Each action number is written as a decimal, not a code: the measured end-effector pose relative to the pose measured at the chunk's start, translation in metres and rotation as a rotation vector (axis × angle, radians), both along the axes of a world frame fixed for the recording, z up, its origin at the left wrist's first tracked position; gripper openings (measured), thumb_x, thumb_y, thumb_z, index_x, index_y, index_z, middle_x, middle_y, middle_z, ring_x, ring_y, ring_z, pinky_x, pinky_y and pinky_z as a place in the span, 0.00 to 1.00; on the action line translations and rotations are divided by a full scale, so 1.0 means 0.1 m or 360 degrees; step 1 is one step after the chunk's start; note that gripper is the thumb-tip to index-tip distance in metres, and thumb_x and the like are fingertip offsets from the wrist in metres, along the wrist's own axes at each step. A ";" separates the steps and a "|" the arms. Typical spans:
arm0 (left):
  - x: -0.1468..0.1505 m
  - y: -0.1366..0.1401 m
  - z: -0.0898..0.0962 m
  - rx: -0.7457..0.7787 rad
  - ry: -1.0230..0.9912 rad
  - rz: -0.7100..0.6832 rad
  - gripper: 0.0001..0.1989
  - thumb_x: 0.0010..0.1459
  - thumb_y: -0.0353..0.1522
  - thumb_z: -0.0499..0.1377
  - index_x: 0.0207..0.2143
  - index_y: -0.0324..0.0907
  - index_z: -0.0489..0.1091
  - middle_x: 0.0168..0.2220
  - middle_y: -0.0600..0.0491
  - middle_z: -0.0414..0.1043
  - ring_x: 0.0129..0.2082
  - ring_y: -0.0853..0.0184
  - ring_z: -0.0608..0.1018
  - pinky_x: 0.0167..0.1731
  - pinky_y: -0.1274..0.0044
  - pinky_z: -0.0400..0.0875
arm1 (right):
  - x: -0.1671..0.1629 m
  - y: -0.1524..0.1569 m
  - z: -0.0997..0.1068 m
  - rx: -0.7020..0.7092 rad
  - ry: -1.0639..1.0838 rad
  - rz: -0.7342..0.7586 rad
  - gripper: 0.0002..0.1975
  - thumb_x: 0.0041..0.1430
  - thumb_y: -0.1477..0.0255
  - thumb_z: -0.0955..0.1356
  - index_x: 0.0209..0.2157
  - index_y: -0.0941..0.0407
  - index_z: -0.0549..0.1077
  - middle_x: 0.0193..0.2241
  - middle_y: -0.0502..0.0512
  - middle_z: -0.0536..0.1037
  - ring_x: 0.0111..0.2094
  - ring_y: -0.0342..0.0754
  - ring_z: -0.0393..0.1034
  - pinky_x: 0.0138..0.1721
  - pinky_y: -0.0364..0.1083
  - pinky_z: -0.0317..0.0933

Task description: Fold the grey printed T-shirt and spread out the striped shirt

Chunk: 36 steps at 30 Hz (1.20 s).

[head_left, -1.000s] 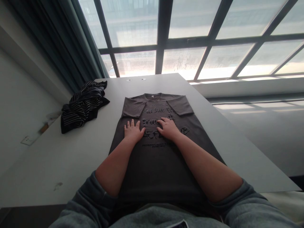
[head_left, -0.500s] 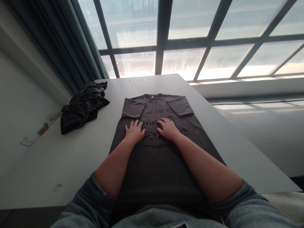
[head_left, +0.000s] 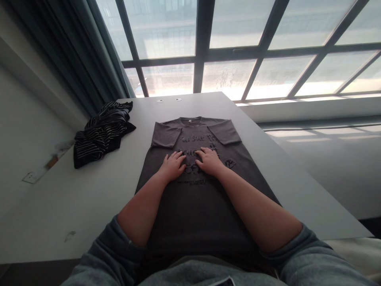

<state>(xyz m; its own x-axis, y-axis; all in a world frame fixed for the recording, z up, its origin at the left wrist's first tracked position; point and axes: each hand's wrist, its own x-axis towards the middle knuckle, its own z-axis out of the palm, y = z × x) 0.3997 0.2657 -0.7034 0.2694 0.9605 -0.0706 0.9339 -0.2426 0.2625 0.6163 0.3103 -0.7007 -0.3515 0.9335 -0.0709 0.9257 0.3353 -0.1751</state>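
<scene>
"How's the left hand [head_left: 172, 166] lying?"

"Palm down. The fingers reach out in front and tip a bit to the right, and the thumb sticks out toward the other hand."

"And the right hand [head_left: 208, 161]?"

"Palm down too. Its fingers are a little bent and lean to the left. Its thumb points across at the left one."

"Are they touching?"

"They're near each other, with a small gap between."

"What about the arms?"

"The left forearm [head_left: 143, 210] and the right forearm [head_left: 256, 208] are bare. Both slant in toward the middle."
</scene>
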 end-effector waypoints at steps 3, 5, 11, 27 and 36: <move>0.01 -0.01 0.01 0.0004 -0.0013 -0.0045 0.27 0.70 0.42 0.53 0.69 0.51 0.63 0.75 0.51 0.51 0.76 0.56 0.54 0.74 0.50 0.50 | 0.00 -0.01 0.02 0.0002 -0.0005 -0.0007 0.29 0.70 0.58 0.64 0.68 0.51 0.66 0.71 0.61 0.57 0.73 0.59 0.50 0.74 0.65 0.45; 0.01 -0.02 0.01 -0.0009 -0.0023 -0.0064 0.28 0.69 0.43 0.54 0.69 0.51 0.63 0.76 0.51 0.50 0.76 0.55 0.54 0.74 0.50 0.49 | 0.00 -0.01 0.02 0.0002 -0.0001 -0.0007 0.29 0.70 0.59 0.64 0.68 0.51 0.66 0.71 0.62 0.57 0.72 0.59 0.50 0.74 0.65 0.45; 0.01 -0.02 0.02 -0.0032 -0.0036 -0.0071 0.31 0.68 0.47 0.56 0.70 0.52 0.62 0.76 0.51 0.50 0.77 0.55 0.52 0.75 0.51 0.47 | 0.00 -0.02 0.02 0.0000 0.0017 -0.0013 0.29 0.69 0.58 0.64 0.68 0.51 0.66 0.71 0.62 0.57 0.73 0.60 0.50 0.74 0.64 0.44; -0.03 -0.01 0.03 0.0009 -0.0036 -0.0052 0.27 0.70 0.48 0.54 0.68 0.55 0.64 0.75 0.55 0.53 0.75 0.56 0.57 0.75 0.55 0.52 | 0.00 -0.01 0.02 -0.0018 0.0019 -0.0005 0.28 0.69 0.59 0.64 0.66 0.53 0.68 0.71 0.62 0.56 0.73 0.59 0.49 0.73 0.64 0.44; -0.02 0.01 -0.03 -0.0014 -0.0038 -0.0052 0.29 0.70 0.47 0.54 0.70 0.54 0.62 0.75 0.53 0.51 0.76 0.55 0.54 0.75 0.52 0.49 | -0.03 -0.04 0.05 -0.0060 -0.0052 -0.0025 0.30 0.71 0.58 0.62 0.71 0.48 0.63 0.73 0.60 0.53 0.74 0.61 0.46 0.74 0.65 0.42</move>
